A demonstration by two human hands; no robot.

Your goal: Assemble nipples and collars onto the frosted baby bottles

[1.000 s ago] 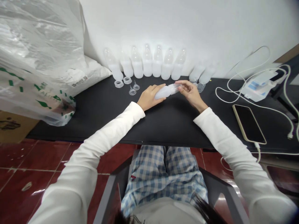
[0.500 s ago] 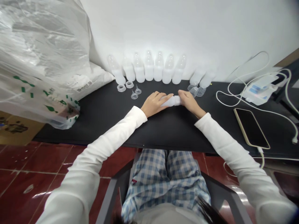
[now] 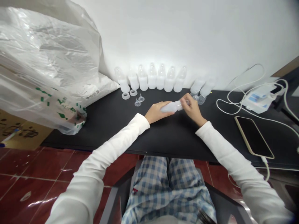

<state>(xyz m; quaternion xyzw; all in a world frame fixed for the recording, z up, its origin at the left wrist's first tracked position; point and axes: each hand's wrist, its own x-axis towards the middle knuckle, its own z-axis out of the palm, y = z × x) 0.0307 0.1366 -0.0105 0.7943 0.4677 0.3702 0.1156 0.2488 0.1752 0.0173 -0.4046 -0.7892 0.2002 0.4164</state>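
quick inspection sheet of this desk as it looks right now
surface: black desk against a white wall.
job's things: white baby bottle lying sideways, gripped by both hands; row of bottles upright along the wall.
clutter: two clear rings and two nipples left of the hands; clear caps on the right; large plastic bag at the left end.
hands: left hand around the bottle body; right hand at its neck end.
cables: white cables looped beside a phone and a white device.
surroundings: red tiled floor, cardboard box.
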